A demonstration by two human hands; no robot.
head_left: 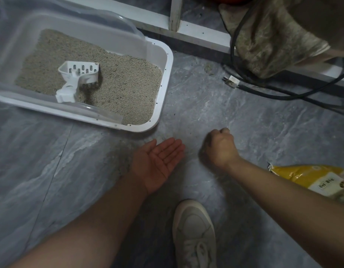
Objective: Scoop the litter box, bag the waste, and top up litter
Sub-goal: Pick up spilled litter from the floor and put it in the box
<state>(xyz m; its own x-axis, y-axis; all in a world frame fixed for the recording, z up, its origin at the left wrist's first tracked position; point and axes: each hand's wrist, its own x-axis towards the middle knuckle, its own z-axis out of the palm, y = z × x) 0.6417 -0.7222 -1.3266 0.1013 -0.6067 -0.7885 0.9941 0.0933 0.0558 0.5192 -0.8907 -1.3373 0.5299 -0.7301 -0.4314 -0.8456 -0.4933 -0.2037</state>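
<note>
Litter box (163, 55) is sitting filled, scoop (78, 78) lying inside; left hand (159, 161) is cupping flat, right hand (219, 146) is curling, seemingly gathering spilled grains off the floor (244, 117).

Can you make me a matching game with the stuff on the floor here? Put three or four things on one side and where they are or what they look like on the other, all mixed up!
Things:
1. scoop
2. litter bag
3. left hand
4. shoe

Clues:
A. yellow, at the right edge
B. palm up, fingers straight
C. white, lying on the litter in the litter box
D. pale, on the floor at the bottom

Pairs: 1-C, 2-A, 3-B, 4-D
</note>
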